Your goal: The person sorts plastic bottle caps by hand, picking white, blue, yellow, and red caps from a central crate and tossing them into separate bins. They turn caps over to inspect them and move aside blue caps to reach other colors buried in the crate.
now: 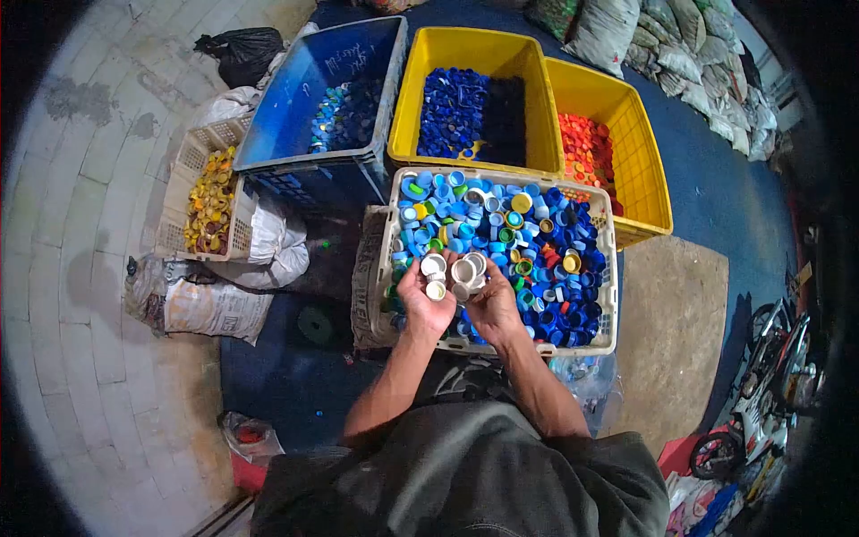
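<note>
White bottle caps [433, 265] lie in my left hand [428, 306], its fingers curled up around them. My right hand [496, 311], close beside it, cups more white bottle caps [464, 272]. Both hands are above the near part of a cream plastic crate [612, 295]. Mixed bottle caps [456, 213] fill this crate, mostly light blue on the left and dark blue on the right. Green, yellow, white and red ones are scattered among them. My hands hide some of the caps below.
Behind the crate stand a blue bin [268, 134] with blue caps, a yellow bin [548, 116] with dark blue caps and another yellow bin [649, 170] with orange-red caps. A beige basket [170, 215] of yellow caps is at left. Sacks [219, 309] and motorcycles [761, 385] flank the area.
</note>
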Demonstrator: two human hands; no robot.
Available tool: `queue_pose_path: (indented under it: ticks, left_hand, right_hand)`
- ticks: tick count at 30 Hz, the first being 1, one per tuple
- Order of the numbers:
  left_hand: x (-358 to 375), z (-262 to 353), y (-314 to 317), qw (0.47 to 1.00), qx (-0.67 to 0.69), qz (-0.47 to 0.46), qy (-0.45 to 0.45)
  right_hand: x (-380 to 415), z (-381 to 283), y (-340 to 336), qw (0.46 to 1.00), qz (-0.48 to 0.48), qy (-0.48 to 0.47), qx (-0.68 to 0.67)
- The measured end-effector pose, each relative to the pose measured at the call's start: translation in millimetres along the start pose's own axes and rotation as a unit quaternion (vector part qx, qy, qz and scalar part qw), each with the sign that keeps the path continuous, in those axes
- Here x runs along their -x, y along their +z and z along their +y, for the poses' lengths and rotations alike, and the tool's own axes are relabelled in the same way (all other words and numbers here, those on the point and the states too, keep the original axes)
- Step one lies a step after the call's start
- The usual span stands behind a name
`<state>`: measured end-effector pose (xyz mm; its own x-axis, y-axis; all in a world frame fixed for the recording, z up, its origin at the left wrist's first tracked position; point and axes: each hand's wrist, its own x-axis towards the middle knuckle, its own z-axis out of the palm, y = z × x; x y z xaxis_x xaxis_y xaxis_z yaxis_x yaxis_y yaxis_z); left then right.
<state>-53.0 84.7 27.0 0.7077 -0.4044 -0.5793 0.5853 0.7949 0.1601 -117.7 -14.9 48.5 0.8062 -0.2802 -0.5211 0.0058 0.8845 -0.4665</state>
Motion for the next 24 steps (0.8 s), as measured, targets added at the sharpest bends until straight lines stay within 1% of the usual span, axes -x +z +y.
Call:
queue_pose_path:
  ticks: [1, 2, 5, 6, 10, 13, 14, 15, 16, 17, 18, 19, 20, 21, 23, 24]
  left_hand:
    - [-2, 1, 0, 1.000, 0.005, 0.011, 0.015]
    - [-1, 3, -1, 1.000, 0.010, 0.000, 0.023]
    - [-11, 9, -7, 0.998, 0.035, 0.036, 0.049]
    - [-13, 9, -6, 0.996, 0.017, 0.041, 0.076]
    - [-17, 21, -7, 0.996, 0.021, 0.004, 0.083]
    - [-21, 32, -2, 0.996, 0.012, 0.048, 0.079]
    - [-30, 39, 1, 0.995, 0.003, 0.068, 0.069]
    - [-35, 49, 15, 0.994, -0.035, 0.064, 0.080]
    - [-44, 64, 34, 0.991, -0.065, 0.049, 0.106]
    - [-66, 89, 45, 0.989, -0.057, -0.004, 0.137]
    - [-43, 113, 97, 0.989, -0.048, 0.005, 0.139]
    - [-56, 142, 113, 0.986, -0.021, -0.092, 0.136]
    - [-65, 168, 129, 0.977, 0.003, -0.187, 0.099]
    - [-54, 176, 154, 0.962, -0.025, -0.205, 0.181]
    - [-51, 196, 167, 0.986, -0.012, -0.094, 0.140]
    - [-56, 199, 154, 0.975, -0.070, -0.141, 0.159]
  right_hand:
    - [-3, 5, 2, 1.000, -0.015, -0.004, -0.008]
    - [-6, 10, 5, 1.000, -0.009, -0.005, -0.010]
    - [-18, 30, 6, 1.000, -0.001, -0.019, 0.003]
    - [-20, 34, 10, 1.000, 0.003, -0.026, 0.010]
    - [-25, 42, 22, 0.999, 0.012, -0.034, 0.018]
    - [-32, 47, 35, 0.998, 0.014, -0.025, 0.055]
    - [-37, 51, 44, 0.993, 0.020, -0.040, 0.106]
    - [-35, 43, 74, 0.994, 0.022, -0.030, 0.103]
    - [-48, 42, 96, 0.989, -0.015, -0.056, 0.139]
    - [-72, 41, 115, 0.981, -0.068, -0.081, 0.161]
    - [-74, 23, 151, 0.960, -0.101, -0.107, 0.237]
    - [-105, 21, 164, 0.920, -0.146, -0.167, 0.322]
    - [-126, 19, 186, 0.976, -0.190, -0.103, 0.038]
    - [-125, 10, 208, 0.968, -0.206, -0.137, 0.053]
    - [-137, 1, 209, 0.962, -0.197, -0.152, 0.113]
    - [-149, 2, 187, 0.890, -0.187, -0.252, 0.332]
